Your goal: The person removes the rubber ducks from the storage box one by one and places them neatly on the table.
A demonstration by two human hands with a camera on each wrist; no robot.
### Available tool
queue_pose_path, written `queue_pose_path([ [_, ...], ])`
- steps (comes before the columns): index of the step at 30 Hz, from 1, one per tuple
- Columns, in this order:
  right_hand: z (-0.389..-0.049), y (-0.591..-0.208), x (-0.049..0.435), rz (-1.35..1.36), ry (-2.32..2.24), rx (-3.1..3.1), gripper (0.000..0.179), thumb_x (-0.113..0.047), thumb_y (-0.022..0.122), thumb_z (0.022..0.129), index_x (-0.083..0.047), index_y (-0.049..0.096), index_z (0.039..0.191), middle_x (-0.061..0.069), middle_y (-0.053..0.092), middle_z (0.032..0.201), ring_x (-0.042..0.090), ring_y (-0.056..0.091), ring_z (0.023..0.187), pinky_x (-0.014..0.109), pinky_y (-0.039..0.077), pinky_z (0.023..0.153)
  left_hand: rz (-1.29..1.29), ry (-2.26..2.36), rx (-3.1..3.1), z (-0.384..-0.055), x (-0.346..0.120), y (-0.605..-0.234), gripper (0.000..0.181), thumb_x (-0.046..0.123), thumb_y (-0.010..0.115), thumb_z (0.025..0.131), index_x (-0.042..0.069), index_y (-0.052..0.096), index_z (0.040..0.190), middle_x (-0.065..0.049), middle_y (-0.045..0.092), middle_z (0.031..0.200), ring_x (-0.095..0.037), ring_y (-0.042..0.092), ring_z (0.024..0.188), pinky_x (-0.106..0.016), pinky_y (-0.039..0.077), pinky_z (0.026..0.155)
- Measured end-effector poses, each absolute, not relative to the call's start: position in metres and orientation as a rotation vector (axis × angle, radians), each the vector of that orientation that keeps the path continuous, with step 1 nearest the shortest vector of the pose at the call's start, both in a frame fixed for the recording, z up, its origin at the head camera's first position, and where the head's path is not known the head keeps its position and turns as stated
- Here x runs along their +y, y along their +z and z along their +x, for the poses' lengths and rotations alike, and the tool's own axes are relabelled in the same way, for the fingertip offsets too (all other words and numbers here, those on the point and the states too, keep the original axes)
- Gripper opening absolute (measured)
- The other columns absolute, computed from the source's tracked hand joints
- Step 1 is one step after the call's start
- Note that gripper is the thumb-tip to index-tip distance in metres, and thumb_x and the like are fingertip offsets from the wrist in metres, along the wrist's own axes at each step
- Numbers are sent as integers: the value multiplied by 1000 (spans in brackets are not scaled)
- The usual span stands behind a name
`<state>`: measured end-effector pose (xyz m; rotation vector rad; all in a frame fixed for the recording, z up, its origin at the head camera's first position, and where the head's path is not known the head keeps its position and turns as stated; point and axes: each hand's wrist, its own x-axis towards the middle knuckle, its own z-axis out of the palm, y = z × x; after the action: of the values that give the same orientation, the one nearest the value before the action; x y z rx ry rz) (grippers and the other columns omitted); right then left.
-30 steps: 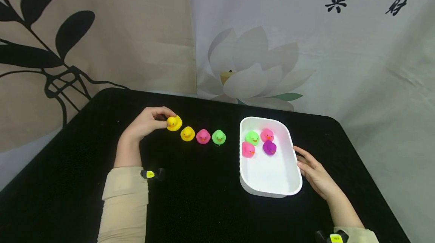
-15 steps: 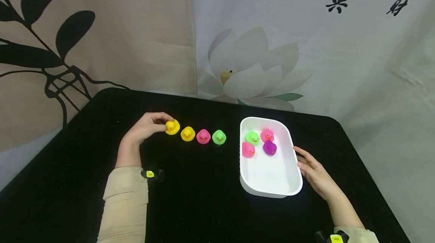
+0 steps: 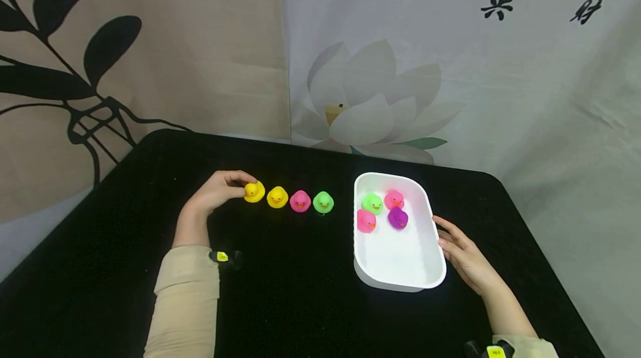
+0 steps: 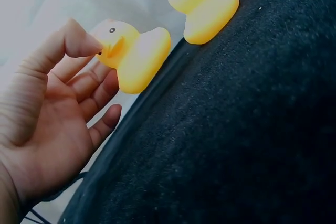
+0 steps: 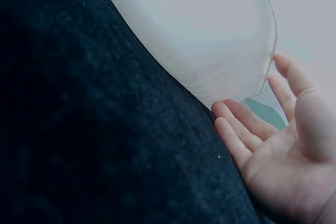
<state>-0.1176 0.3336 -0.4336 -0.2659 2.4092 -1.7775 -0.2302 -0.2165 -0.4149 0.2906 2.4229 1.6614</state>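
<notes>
My left hand [image 3: 212, 195] pinches a yellow rubber duck [image 3: 255, 192] between thumb and fingers, at the left end of a row on the black cloth. Beside it in the row sit another yellow duck [image 3: 277, 197], a pink duck [image 3: 300, 201] and a green duck [image 3: 323, 202]. In the left wrist view, my thumb touches the head of the held duck [image 4: 144, 59]. On the right, my right hand [image 3: 467, 262] rests its extended fingertips against the side of a white plastic tub [image 3: 400, 263]. The right wrist view shows those fingers [image 5: 244, 132] by the tub's outer wall.
Inside the tub, toward its far end, lie a green duck [image 3: 372, 204], two pink ducks [image 3: 394, 200] and a purple duck [image 3: 398, 217]. Black cloth [image 3: 290, 302] covers the table. A printed curtain [image 3: 210, 40] hangs behind its far edge.
My left hand has brought the yellow duck down and slightly left, level with the row's left end. The duck has turned a little. My right hand and the tub have stayed put.
</notes>
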Motion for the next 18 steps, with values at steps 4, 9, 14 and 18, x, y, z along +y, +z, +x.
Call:
queue_pose_path([
  [4,-118,-434,334,-269,-1780,2408,54,-20,46,102,-10,25,150,29,32,144,4,54,113,27,44,90,268,1651,2422,-230,-216,-417,30,9,62,88,4,62,118,-16,53,126,-35,46,115,-61,30,99],
  [9,-118,-434,334,-275,-1782,2410,53,-20,46,102,-10,26,150,29,33,144,5,55,113,27,45,90,257,1650,2409,-229,-216,-418,31,10,62,88,4,62,119,-16,53,126,-35,46,116,-61,29,100],
  [14,-118,-434,334,-271,-1784,2402,53,-20,46,102,-10,26,150,29,33,143,6,55,113,28,45,90,225,1631,2400,-229,-216,-419,33,10,62,88,5,61,121,-17,50,129,-35,44,118,-61,28,101],
  [18,-118,-434,334,-267,-1781,2402,53,-21,46,102,-11,25,150,28,33,144,6,55,113,29,45,90,200,1626,2396,-231,-215,-420,34,7,59,90,2,59,123,-20,48,132,-38,42,121,-63,26,101],
])
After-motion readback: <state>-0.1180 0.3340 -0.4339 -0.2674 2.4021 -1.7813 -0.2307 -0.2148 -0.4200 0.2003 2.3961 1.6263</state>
